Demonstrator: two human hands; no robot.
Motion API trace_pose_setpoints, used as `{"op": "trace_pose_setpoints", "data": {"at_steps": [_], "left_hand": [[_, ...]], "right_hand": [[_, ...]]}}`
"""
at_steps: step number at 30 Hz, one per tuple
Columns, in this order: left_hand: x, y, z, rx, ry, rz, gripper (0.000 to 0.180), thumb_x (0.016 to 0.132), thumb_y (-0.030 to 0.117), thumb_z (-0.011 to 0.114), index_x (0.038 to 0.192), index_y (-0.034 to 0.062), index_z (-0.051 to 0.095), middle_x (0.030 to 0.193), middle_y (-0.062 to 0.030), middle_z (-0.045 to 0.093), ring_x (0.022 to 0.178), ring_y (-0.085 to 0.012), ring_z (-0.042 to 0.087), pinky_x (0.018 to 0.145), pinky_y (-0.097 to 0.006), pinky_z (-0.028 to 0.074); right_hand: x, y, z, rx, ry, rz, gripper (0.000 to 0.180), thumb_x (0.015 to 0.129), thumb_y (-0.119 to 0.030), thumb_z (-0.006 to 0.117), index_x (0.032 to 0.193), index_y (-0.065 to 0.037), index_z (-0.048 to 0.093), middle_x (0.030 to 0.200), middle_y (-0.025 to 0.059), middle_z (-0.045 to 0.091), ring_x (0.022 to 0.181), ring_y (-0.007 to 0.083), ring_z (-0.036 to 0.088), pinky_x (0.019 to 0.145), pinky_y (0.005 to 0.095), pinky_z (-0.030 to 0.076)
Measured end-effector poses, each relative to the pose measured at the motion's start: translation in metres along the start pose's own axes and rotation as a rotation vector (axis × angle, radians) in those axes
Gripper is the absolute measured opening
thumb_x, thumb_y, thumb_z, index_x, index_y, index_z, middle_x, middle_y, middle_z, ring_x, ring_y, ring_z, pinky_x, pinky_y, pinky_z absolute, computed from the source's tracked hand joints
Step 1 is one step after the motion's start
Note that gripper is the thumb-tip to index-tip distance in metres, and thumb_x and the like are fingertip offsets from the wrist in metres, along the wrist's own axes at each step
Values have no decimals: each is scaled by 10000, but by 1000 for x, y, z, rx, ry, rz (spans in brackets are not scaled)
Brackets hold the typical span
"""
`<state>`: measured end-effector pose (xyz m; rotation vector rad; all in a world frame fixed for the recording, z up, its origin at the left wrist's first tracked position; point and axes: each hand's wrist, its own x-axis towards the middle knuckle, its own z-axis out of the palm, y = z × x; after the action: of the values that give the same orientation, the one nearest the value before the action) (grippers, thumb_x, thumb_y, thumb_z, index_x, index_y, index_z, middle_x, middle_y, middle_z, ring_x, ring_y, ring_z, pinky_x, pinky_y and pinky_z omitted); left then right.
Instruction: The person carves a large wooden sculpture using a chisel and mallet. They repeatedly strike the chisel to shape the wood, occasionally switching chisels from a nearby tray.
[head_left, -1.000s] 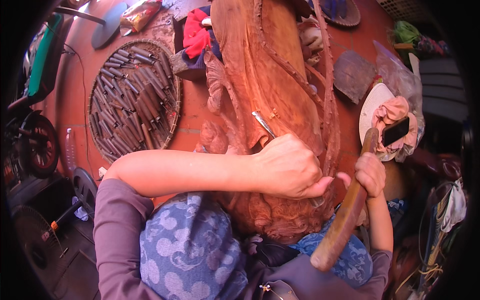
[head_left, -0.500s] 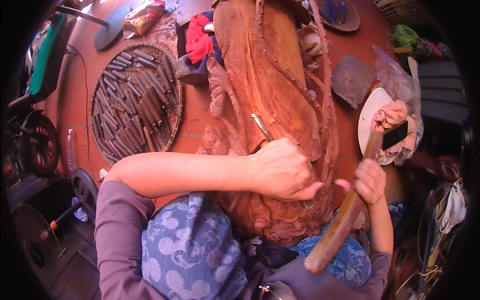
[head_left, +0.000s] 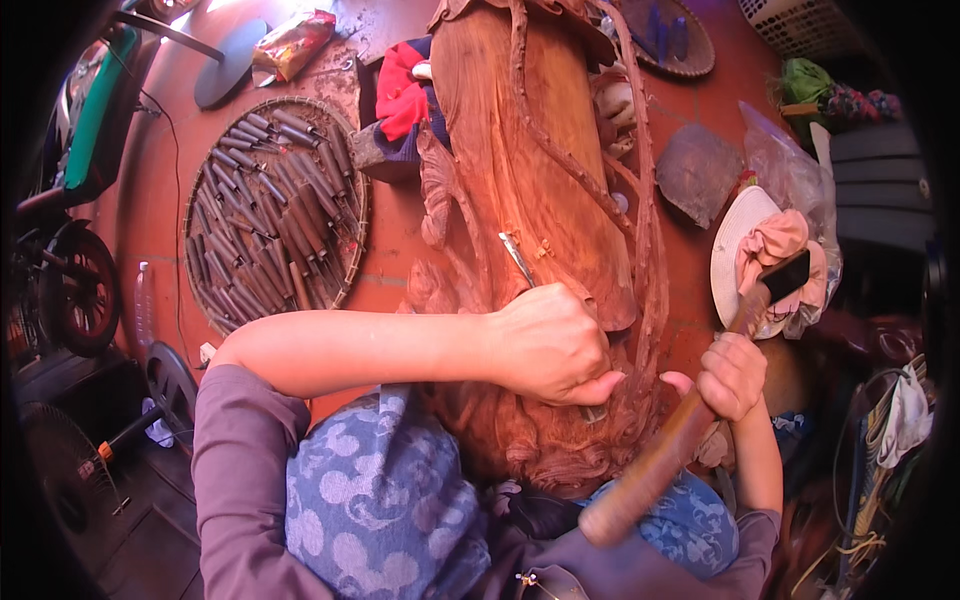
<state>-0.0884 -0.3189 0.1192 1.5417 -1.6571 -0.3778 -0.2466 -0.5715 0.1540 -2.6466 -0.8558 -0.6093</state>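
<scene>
My left hand [head_left: 550, 345] is closed around a carving chisel [head_left: 516, 259]. The chisel's metal blade points away from me, its tip on the smooth face of a large reddish-brown wood carving [head_left: 530, 150]. Small pale chips [head_left: 544, 248] lie near the tip. Most of the chisel's handle is hidden in my fist; a bit of its end shows below. On the right, my right hand [head_left: 732, 375] grips a long stick-shaped wooden mallet [head_left: 650, 475] around its upper part. The mallet slants, its thick blurred end low near my lap, apart from the chisel.
A round woven tray [head_left: 350, 270] full of chisels stands left of the carving. Thin carved stems [head_left: 648, 200] rise along its right side. A pale hat [head_left: 735, 235] with a dark rectangular object [head_left: 787, 277] by it lies at right. A pedestal fan [head_left: 65, 465] is at lower left.
The mallet's thick end has swung a little to the left. My left hand, with the chisel, has shifted slightly left. The whole view has moved a little.
</scene>
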Motion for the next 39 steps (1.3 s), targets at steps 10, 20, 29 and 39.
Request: {"op": "trace_pose_setpoints", "data": {"at_steps": [10, 20, 29, 39], "left_hand": [[-1, 0, -12, 17, -122, 7, 461, 898, 330, 615, 519, 79, 535, 548, -85, 547, 520, -315, 580, 451, -426, 433], [4, 17, -33, -4, -180, 83, 444, 910, 323, 603, 543, 82, 539, 572, -73, 549, 530, -289, 578, 485, -399, 451], [-12, 52, -12, -128, -303, 29, 450, 920, 399, 606, 597, 91, 549, 624, -50, 535, 594, -231, 599, 539, -373, 487], [-14, 58, -14, -78, -240, 58, 463, 937, 429, 601, 614, 104, 530, 622, -35, 498, 568, -204, 579, 461, -326, 464]], "right_hand": [[4, 10, -2, 32, 42, -53, 369, 714, -145, 889, 760, -47, 536, 750, 87, 577, 608, 261, 575, 559, 370, 505], [12, -7, -7, -36, -27, 148, 454, 660, -224, 921, 784, -70, 513, 717, 62, 542, 590, 250, 553, 548, 366, 497], [33, -33, -22, 103, -74, 278, 547, 657, -355, 921, 879, -87, 499, 758, 69, 566, 621, 259, 574, 579, 363, 501], [24, -38, -21, 165, -155, 237, 355, 703, -151, 868, 807, -43, 545, 739, 67, 574, 619, 246, 572, 587, 379, 494]]}}
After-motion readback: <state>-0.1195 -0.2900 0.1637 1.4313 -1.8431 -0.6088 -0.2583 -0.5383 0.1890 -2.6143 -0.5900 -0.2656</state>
